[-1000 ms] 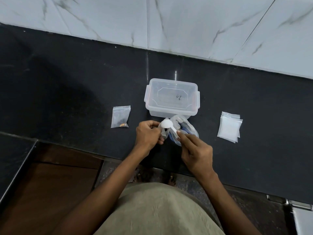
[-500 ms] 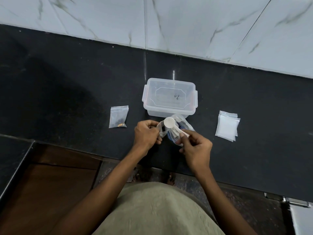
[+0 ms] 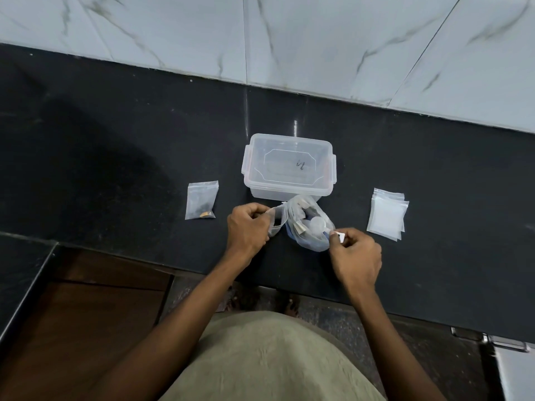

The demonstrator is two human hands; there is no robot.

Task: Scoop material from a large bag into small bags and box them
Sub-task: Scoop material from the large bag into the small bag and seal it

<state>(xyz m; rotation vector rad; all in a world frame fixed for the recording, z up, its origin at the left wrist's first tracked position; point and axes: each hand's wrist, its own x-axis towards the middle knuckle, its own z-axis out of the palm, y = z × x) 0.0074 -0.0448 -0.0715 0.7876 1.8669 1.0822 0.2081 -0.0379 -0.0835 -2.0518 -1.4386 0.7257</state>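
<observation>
The right hand [image 3: 355,257] pinches the handle of the white scoop [image 3: 318,224], whose bowl has dropped from above the bags down into the large bag [image 3: 307,224] in the last half second. The left hand [image 3: 248,230] grips the small bag [image 3: 276,219], mouth held open just beside it. This looks like another scoop starting; the lidded box [image 3: 288,168] waits behind, a filled bag [image 3: 201,200] left, empty bags [image 3: 387,214] right

I see a black polished stone counter [image 3: 115,146] carrying a lidded clear plastic box [image 3: 289,168], a filled small zip bag [image 3: 201,200], a stack of empty zip bags [image 3: 387,214] and an open large clear bag [image 3: 311,227].
</observation>
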